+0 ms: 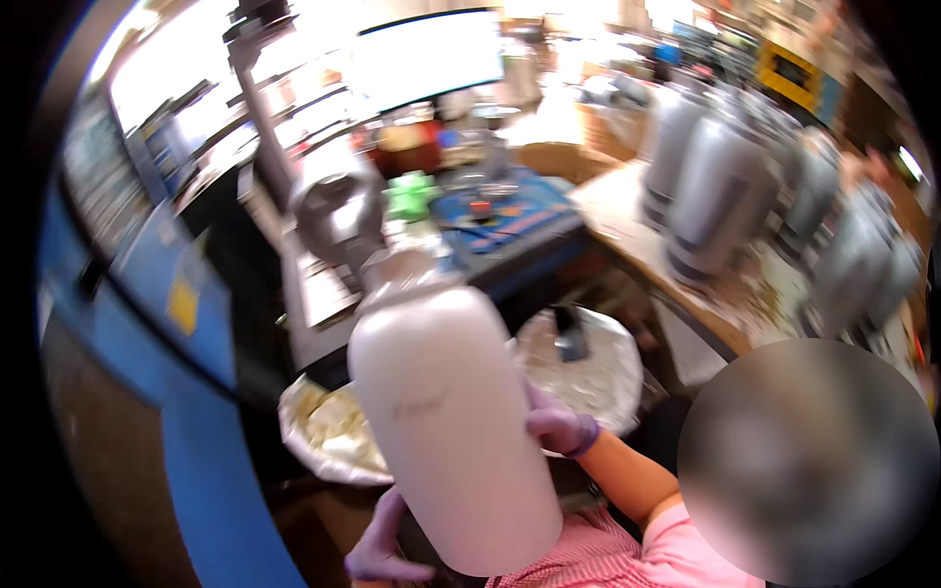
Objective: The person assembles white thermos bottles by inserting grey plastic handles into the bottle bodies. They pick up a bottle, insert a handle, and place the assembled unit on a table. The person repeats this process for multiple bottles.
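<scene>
A large pale plastic bottle (451, 421) with a faint dark handwritten mark fills the middle of the head view, tilted with its neck away from me. My right hand (561, 423), in a purple glove, grips its right side; some fingers are hidden behind it. Low on its left side is my left hand (392, 549), also in purple, with the thumb side showing and the other fingers partly hidden. Just beyond the neck stands a shiny grey metal piece (338, 211), blurred.
A lined bin (338, 470) with cream-coloured pieces is at left; another lined bin (632, 367) holds pale material and a dark scoop (569, 331). Several grey canisters (716, 186) stand on the wooden table (627, 211) at right. A blue-topped bench (529, 211) and bright screen (431, 59) lie ahead.
</scene>
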`<action>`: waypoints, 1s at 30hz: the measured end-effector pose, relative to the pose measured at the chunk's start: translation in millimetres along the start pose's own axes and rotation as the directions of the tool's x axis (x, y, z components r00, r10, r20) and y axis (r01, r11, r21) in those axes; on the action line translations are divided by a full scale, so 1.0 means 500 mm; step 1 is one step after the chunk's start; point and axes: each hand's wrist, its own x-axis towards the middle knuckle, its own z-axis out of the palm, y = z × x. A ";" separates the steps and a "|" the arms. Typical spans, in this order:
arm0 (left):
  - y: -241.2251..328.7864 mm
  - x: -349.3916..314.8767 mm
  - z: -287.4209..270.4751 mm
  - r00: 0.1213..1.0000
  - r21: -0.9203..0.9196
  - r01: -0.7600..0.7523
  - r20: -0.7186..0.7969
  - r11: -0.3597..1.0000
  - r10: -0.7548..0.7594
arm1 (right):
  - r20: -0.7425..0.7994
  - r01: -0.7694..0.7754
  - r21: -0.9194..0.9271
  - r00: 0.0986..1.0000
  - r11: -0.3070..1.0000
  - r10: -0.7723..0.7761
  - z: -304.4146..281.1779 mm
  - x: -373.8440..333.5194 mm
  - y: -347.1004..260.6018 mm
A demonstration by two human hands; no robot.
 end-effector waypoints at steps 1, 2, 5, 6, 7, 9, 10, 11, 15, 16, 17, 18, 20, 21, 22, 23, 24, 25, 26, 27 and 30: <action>0.011 0.022 -0.003 0.999 -0.132 -0.001 -0.038 0.991 -0.004 | 0.007 -0.071 0.040 0.997 0.997 0.071 -0.015 -0.046 -0.003; 0.012 0.040 -0.020 0.987 -0.344 0.028 -0.137 0.939 -0.080 | 0.041 -0.046 -0.047 0.998 0.998 0.048 -0.018 -0.082 0.005; -0.006 0.123 0.051 0.972 0.023 -0.181 -0.149 0.983 0.183 | 0.164 -0.024 -0.507 0.979 0.862 0.124 0.003 -0.182 -0.009; 0.016 0.140 0.118 0.989 -0.039 -0.149 -0.003 0.988 0.149 | 0.124 -0.050 -0.533 0.983 0.844 0.137 0.007 -0.223 -0.003; -0.017 0.132 0.137 0.990 -0.319 -0.015 0.131 0.947 0.060 | 0.077 -0.069 -0.559 0.988 0.826 0.134 0.009 -0.267 0.006; -0.017 0.137 0.218 0.992 -0.257 0.015 0.127 0.966 0.019 | -0.027 -0.058 -0.600 0.998 0.798 0.052 0.004 -0.343 0.030; -0.044 0.164 0.206 0.953 -0.113 -0.073 0.286 0.991 0.103 | -0.057 -0.030 -0.784 0.998 0.620 -0.024 0.001 -0.384 0.014; -0.027 0.161 0.233 0.951 -0.035 -0.058 0.302 0.998 0.066 | -0.060 -0.028 -0.917 0.996 0.398 -0.070 -0.014 -0.439 -0.015; -0.022 0.148 0.269 0.977 -0.091 -0.087 0.185 0.992 0.102 | -0.520 -0.423 -0.854 0.664 0.303 -0.538 -0.030 -0.669 -0.205; -0.004 0.138 0.285 0.990 -0.087 -0.083 0.104 0.993 0.092 | -0.679 -0.532 -0.720 0.411 0.445 -0.608 -0.061 -0.745 -0.228; 0.019 0.132 0.303 0.996 -0.085 -0.079 0.029 0.993 0.082 | -0.454 -0.530 -0.812 0.308 0.246 -0.836 -0.130 -0.857 -0.249; 0.038 0.131 0.307 0.993 -0.049 -0.107 -0.061 0.993 0.104 | -0.425 -0.821 -0.557 0.150 0.127 -0.892 -0.148 -0.926 -0.295; 0.047 0.150 0.293 0.980 0.055 -0.200 0.009 0.978 0.200 | -0.252 -0.838 -0.481 -0.152 0.260 -0.956 -0.215 -1.090 -0.371; 0.047 0.152 0.298 0.974 0.068 -0.227 0.024 0.972 0.225 | -0.270 -0.870 -0.381 -0.219 0.313 -0.937 -0.260 -1.172 -0.403; 0.057 0.155 0.309 0.966 0.098 -0.258 0.036 0.961 0.255 | -0.488 -0.622 -0.482 -0.395 0.618 -0.778 -0.286 -1.170 -0.432; 0.069 0.153 0.312 0.957 0.132 -0.289 0.037 0.948 0.286 | -0.708 -0.284 -0.467 -0.447 0.837 -0.546 -0.309 -1.151 -0.456; 0.080 0.151 0.317 0.948 0.166 -0.318 0.041 0.933 0.316 | -0.876 0.035 -0.371 -0.344 0.928 -0.337 -0.333 -1.126 -0.468; 0.082 0.153 0.327 0.939 0.213 -0.343 0.102 0.915 0.328 | -0.976 0.322 -0.186 -0.170 0.928 -0.136 -0.352 -1.102 -0.470; 0.068 0.161 0.326 0.919 0.234 -0.388 0.164 0.891 0.358 | -0.991 0.545 -0.084 -0.133 0.834 -0.013 -0.374 -1.069 -0.471; 0.053 0.169 0.324 0.895 0.252 -0.434 0.227 0.865 0.383 | -0.998 0.685 -0.055 -0.042 0.726 -0.036 -0.403 -1.055 -0.462; 0.037 0.169 0.357 0.875 0.239 -0.457 0.294 0.857 0.384 | -0.972 0.818 -0.232 -0.216 0.526 -0.094 -0.480 -1.053 -0.458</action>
